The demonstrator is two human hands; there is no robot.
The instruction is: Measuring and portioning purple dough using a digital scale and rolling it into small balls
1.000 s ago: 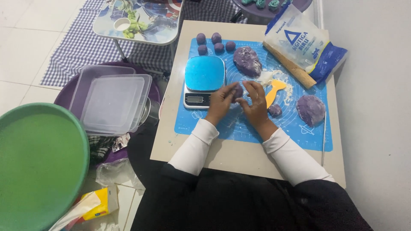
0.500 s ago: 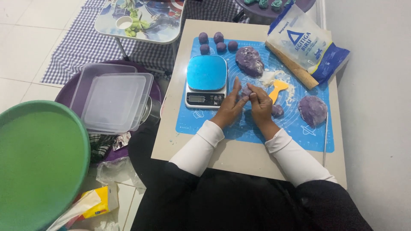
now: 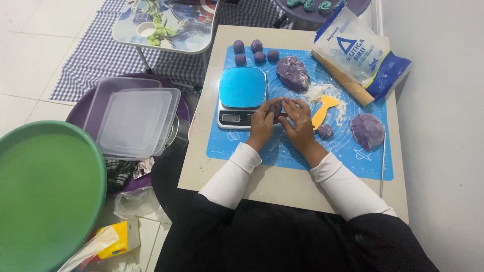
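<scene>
Now — left hand (image 3: 263,122), right hand (image 3: 298,121) clasp purple dough piece (image 3: 276,108) | white-blue flour bag (image 3: 360,50) far-right corner

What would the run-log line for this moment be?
left hand: on dough piece | right hand: on dough piece | site: blue mat | beside: scale

On the mat (image 3: 252,151), the scale (image 3: 242,95) sits left of the dough lump (image 3: 293,73).

Glossy blue scale top (image 3: 242,86), matt soft purple dough (image 3: 293,73), smooth blue mat (image 3: 353,161), clear plastic lids (image 3: 132,121), crinkly plastic flour bag (image 3: 360,50).
</scene>
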